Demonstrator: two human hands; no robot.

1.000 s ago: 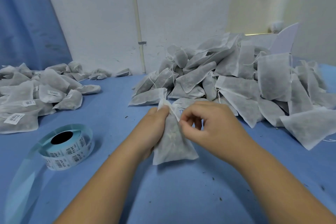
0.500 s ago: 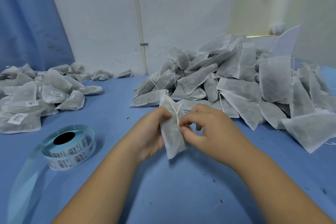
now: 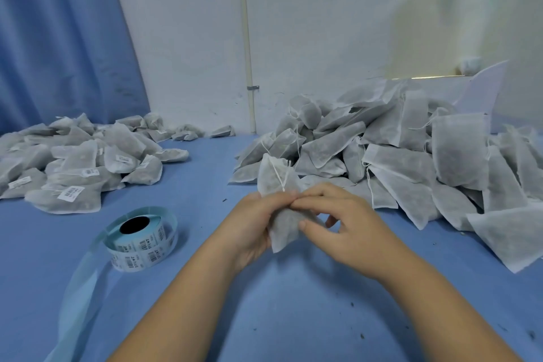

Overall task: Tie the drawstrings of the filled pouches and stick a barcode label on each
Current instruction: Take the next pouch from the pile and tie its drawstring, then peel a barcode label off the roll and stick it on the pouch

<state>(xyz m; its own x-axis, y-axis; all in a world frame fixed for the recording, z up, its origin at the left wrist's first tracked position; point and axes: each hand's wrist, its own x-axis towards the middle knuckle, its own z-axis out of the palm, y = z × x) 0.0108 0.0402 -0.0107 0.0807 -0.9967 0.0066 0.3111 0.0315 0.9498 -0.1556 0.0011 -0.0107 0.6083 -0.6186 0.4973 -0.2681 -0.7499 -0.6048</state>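
Apparently mid-tie: the filled pouch (image 3: pixel 269 178) sits at centre, left hand (image 3: pixel 252 223) gripping its body, right hand (image 3: pixel 338 223) pinching its middle. The drawstring (image 3: pixel 277 175) lies slack at 12 o'clock of the fingers, so the knot could slip and spill the filling. The label roll (image 3: pixel 141 241) lies at 9 o'clock.

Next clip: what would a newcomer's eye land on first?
Centre frame, the left hand and right hand grip one white fabric drawstring pouch over the blue table. A tall heap of unlabelled white pouches fills the right; a flatter labelled pile and a pale-blue roll of barcode labels lie left.
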